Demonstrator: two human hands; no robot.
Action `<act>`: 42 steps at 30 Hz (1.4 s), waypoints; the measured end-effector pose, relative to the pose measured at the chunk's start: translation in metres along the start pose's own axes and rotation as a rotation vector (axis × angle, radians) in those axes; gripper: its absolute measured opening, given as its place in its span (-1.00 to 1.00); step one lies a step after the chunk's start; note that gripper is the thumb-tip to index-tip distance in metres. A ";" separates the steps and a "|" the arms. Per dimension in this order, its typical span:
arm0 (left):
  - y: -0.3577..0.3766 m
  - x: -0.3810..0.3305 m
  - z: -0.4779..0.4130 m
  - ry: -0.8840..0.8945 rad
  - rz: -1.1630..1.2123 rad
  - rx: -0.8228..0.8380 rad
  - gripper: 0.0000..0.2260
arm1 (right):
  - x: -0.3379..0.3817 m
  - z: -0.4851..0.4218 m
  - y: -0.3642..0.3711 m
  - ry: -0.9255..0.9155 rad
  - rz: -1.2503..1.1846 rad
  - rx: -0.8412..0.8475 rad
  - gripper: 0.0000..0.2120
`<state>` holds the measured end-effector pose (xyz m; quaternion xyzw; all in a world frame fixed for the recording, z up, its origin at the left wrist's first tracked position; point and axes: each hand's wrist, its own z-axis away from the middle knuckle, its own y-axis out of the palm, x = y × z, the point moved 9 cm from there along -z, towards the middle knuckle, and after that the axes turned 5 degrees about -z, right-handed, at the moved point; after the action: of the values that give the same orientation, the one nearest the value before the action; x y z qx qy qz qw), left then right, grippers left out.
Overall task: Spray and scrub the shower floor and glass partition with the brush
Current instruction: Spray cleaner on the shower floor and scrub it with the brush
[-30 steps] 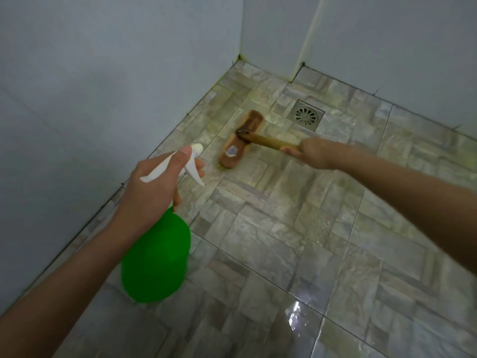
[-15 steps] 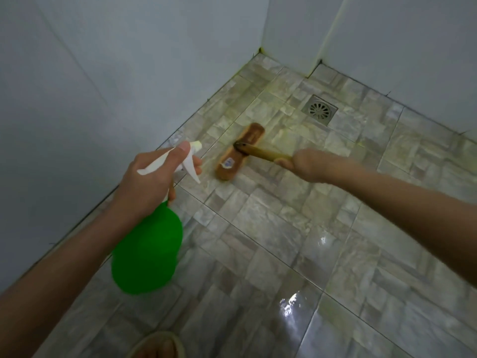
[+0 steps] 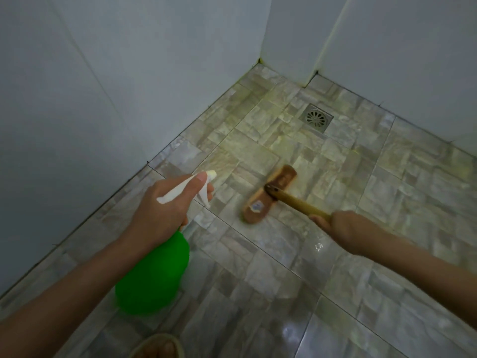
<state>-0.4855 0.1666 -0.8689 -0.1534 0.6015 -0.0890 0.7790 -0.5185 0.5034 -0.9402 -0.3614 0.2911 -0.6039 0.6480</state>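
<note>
My left hand [image 3: 165, 215] grips the white trigger head of a green spray bottle [image 3: 152, 275], with the nozzle pointing at the floor ahead. My right hand [image 3: 343, 231] holds the wooden handle of a brown scrub brush [image 3: 268, 195]. The brush head lies flat on the grey stone-pattern shower floor [image 3: 284, 267], just right of the nozzle. Wet, yellowish patches show on the tiles beyond the brush.
A square metal floor drain [image 3: 317, 118] sits near the far corner. White walls [image 3: 129, 86] close in the left and back sides. A foot in a sandal [image 3: 157, 348] shows at the bottom edge. Glossy wet tiles lie at the lower right.
The brush head has slid back from the drain toward me along the floor. The view has shifted so more of the left wall and a foot show. Both hands keep their holds.
</note>
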 end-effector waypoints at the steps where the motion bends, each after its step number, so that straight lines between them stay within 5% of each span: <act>1: 0.003 0.002 0.001 0.005 -0.010 0.010 -0.63 | 0.023 -0.015 -0.001 -0.039 -0.035 -0.030 -0.43; 5: 0.011 0.010 0.003 0.003 -0.001 0.017 -0.65 | 0.061 -0.049 0.001 -0.093 -0.158 -0.075 -0.45; 13: 0.043 -0.002 0.006 -0.025 -0.029 0.112 -0.60 | -0.091 0.064 0.039 0.266 -0.151 -0.010 -0.41; 19: 0.079 -0.007 0.010 0.004 -0.019 0.179 -0.61 | -0.054 0.039 0.016 0.047 -0.167 -0.175 -0.61; 25: 0.110 -0.015 0.021 0.025 -0.031 0.284 -0.60 | -0.090 0.198 0.106 0.286 -0.116 -0.017 -0.64; 29: 0.123 -0.019 0.028 0.078 -0.090 0.335 -0.64 | -0.074 0.185 0.110 0.337 -0.199 -0.028 -0.72; 33: 0.134 -0.020 0.034 0.106 -0.142 0.398 -0.60 | -0.058 0.110 0.083 0.276 -0.198 -0.125 -0.64; 36: 0.132 -0.022 0.038 0.101 -0.142 0.385 -0.65 | -0.077 0.163 0.110 0.311 -0.197 -0.054 -0.64; 40: 0.138 -0.028 0.048 0.111 -0.156 0.392 -0.69 | -0.091 0.275 0.153 0.506 -0.187 0.125 -0.08; 42: 0.147 -0.030 0.054 0.113 -0.164 0.413 -0.68 | -0.089 0.269 0.161 0.544 -0.253 0.147 -0.21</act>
<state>-0.4475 0.3212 -0.8801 -0.0339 0.5986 -0.2815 0.7492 -0.2165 0.6246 -0.9239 -0.1720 0.3624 -0.7738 0.4903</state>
